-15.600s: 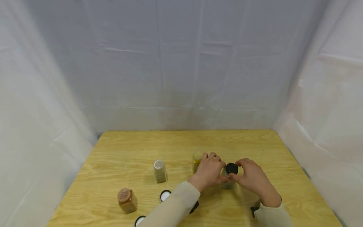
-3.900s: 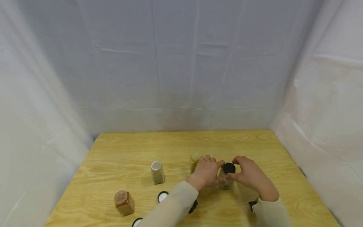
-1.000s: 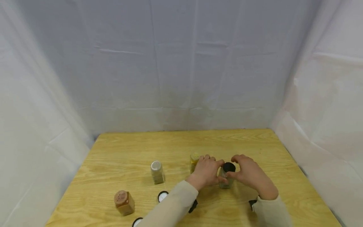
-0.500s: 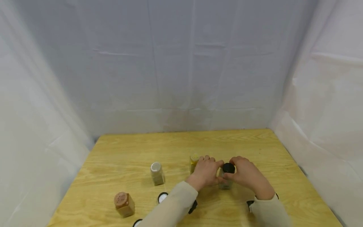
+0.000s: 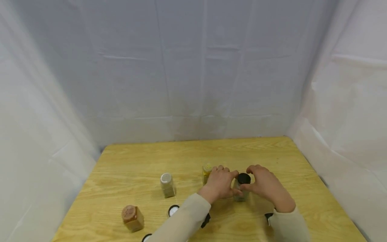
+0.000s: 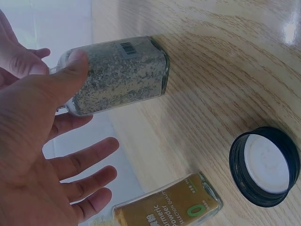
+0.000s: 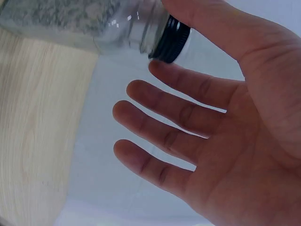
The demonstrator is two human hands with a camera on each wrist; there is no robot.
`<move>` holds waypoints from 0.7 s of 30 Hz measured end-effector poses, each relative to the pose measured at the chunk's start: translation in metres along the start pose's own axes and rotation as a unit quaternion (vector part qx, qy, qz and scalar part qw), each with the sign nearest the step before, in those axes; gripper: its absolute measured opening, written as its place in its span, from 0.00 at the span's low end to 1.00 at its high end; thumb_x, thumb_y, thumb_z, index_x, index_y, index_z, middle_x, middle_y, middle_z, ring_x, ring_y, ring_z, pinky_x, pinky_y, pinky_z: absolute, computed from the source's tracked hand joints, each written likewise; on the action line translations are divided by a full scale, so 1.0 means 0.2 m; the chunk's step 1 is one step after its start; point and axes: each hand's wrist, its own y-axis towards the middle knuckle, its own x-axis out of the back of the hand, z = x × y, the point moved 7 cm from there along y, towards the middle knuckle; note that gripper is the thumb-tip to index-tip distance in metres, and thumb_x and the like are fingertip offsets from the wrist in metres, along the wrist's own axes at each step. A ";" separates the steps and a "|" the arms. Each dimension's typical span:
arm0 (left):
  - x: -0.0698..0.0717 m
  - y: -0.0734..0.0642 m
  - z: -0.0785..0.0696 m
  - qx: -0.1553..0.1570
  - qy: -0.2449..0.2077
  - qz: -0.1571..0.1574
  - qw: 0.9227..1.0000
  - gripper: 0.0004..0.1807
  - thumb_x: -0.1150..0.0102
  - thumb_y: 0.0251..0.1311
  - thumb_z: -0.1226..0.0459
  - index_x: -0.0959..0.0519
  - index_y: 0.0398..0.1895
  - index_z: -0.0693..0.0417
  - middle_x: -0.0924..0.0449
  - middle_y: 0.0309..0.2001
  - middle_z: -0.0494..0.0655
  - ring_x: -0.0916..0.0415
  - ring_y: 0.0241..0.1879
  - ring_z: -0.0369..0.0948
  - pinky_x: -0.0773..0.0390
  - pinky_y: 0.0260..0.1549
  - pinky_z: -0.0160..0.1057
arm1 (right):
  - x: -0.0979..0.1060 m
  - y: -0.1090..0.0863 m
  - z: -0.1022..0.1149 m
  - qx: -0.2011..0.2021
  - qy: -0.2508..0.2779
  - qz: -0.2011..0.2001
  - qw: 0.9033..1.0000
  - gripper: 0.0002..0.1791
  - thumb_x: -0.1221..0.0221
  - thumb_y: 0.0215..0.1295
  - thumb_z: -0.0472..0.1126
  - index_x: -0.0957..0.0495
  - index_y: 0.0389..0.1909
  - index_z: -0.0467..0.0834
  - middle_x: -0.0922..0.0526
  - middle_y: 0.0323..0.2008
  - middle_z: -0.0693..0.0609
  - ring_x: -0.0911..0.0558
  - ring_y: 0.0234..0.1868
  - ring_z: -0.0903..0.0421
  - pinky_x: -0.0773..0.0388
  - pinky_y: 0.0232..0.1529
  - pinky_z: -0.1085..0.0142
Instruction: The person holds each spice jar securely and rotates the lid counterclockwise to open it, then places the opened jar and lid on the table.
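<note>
A square glass jar of grey-green flakes point(image 6: 117, 75) stands upright on the table, a black cap point(image 7: 171, 40) on its mouth. My left hand point(image 5: 220, 183) holds the jar by its shoulder between thumb and index finger, the other fingers spread loosely. My right hand point(image 5: 267, 186) has thumb and index fingertip at opposite sides of the cap, pinching it lightly. Its remaining fingers stretch out free. Just beyond my left hand is a turmeric powder jar point(image 6: 164, 202) with a yellow top, partly hidden in the head view.
A white-topped jar point(image 5: 167, 185) stands left of centre, and a jar with a brown perforated top point(image 5: 133, 218) nearer the front left. Loose black caps with white liners, one point(image 5: 173, 210) by my left sleeve, lie on the wooden table point(image 5: 193, 151). White sheeting point(image 5: 193, 74) surrounds it.
The flake jar stays in place with my left hand on it. My right index finger drew in to the cap half a second ago and now arches slightly wider. The head view has shifted slightly.
</note>
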 end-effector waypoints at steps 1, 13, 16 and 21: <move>0.00 0.00 0.00 0.001 0.003 0.000 1.000 0.37 0.37 0.59 0.29 0.24 0.68 0.30 0.16 0.53 0.41 0.24 0.51 0.43 0.29 0.48 0.41 | 0.01 0.00 0.00 -0.003 0.003 0.003 1.000 0.29 0.23 0.60 0.51 0.18 0.53 0.36 0.15 0.52 0.39 0.14 0.50 0.41 0.17 0.49 0.46; 0.00 0.00 0.01 -0.003 0.006 -0.001 1.000 0.36 0.37 0.57 0.28 0.23 0.66 0.29 0.16 0.51 0.41 0.24 0.49 0.43 0.29 0.46 0.41 | -0.02 0.02 0.04 0.019 0.029 0.009 0.999 0.21 0.26 0.65 0.50 0.17 0.45 0.37 0.16 0.38 0.48 0.22 0.33 0.56 0.23 0.33 0.60; 0.00 0.00 0.00 -0.003 0.000 0.001 1.000 0.36 0.37 0.57 0.28 0.23 0.66 0.29 0.16 0.52 0.40 0.24 0.49 0.43 0.29 0.46 0.41 | -0.03 0.03 0.06 0.018 0.030 0.011 0.999 0.19 0.27 0.66 0.48 0.18 0.47 0.39 0.17 0.39 0.49 0.24 0.32 0.58 0.26 0.32 0.61; 0.00 0.00 0.00 0.001 -0.004 0.005 1.000 0.36 0.37 0.58 0.28 0.23 0.67 0.30 0.16 0.52 0.40 0.23 0.51 0.43 0.28 0.48 0.41 | -0.02 0.02 0.04 0.007 0.008 0.006 1.000 0.25 0.27 0.65 0.51 0.18 0.53 0.38 0.15 0.47 0.45 0.18 0.39 0.53 0.20 0.38 0.55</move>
